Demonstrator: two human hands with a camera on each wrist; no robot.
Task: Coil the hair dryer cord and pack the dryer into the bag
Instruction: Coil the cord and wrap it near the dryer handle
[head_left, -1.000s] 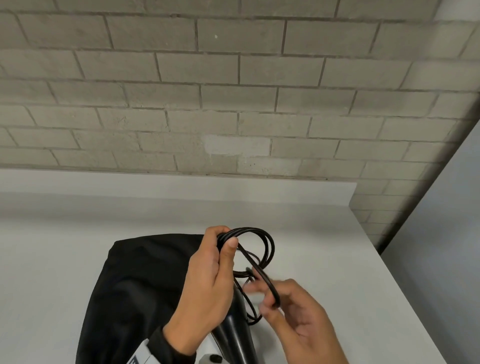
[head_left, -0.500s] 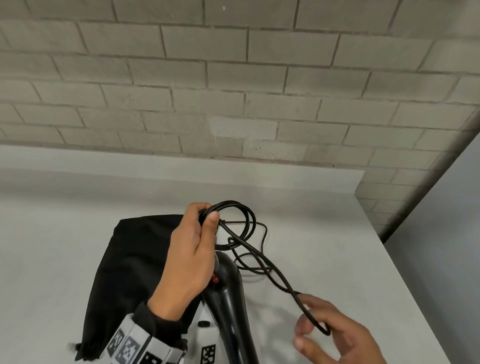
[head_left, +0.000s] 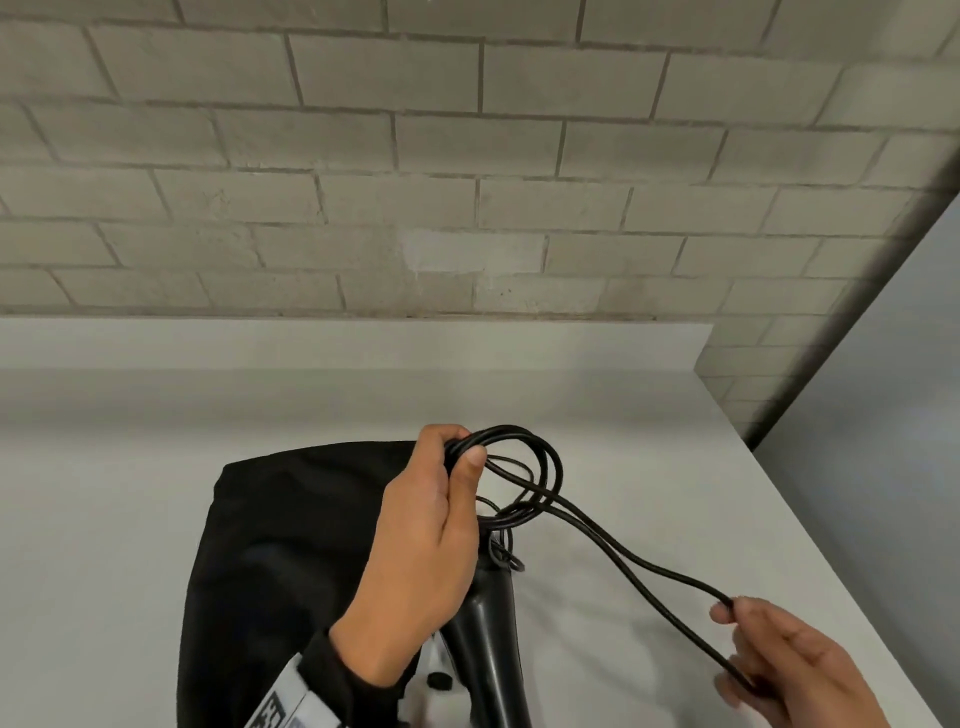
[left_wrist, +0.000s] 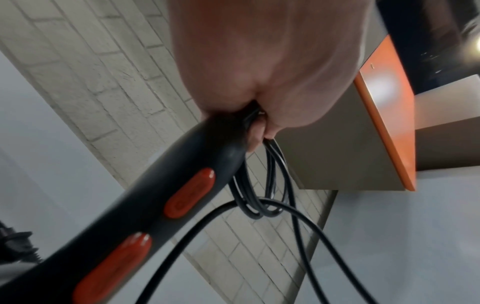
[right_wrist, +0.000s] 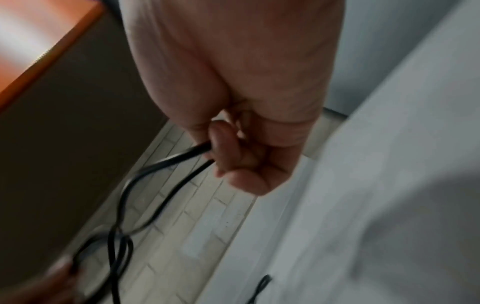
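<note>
While the left hand (head_left: 421, 561) grips the coiled cord (head_left: 524, 467) against the hair dryer (head_left: 488, 623) handle at six o'clock above the black bag (head_left: 270, 545), the right hand (head_left: 789, 670) at four o'clock pinches a drawn-out loop.

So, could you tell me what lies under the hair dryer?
The black bag and white table lie beneath the hair dryer; the left hand covers part of it.

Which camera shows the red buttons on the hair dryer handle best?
The left wrist view. Two red buttons sit large and clear on the dark dryer handle, below the left hand that grips the coiled cord. The head view shows the handle's plain black side only. The right wrist view shows just cord, no handle.
</note>
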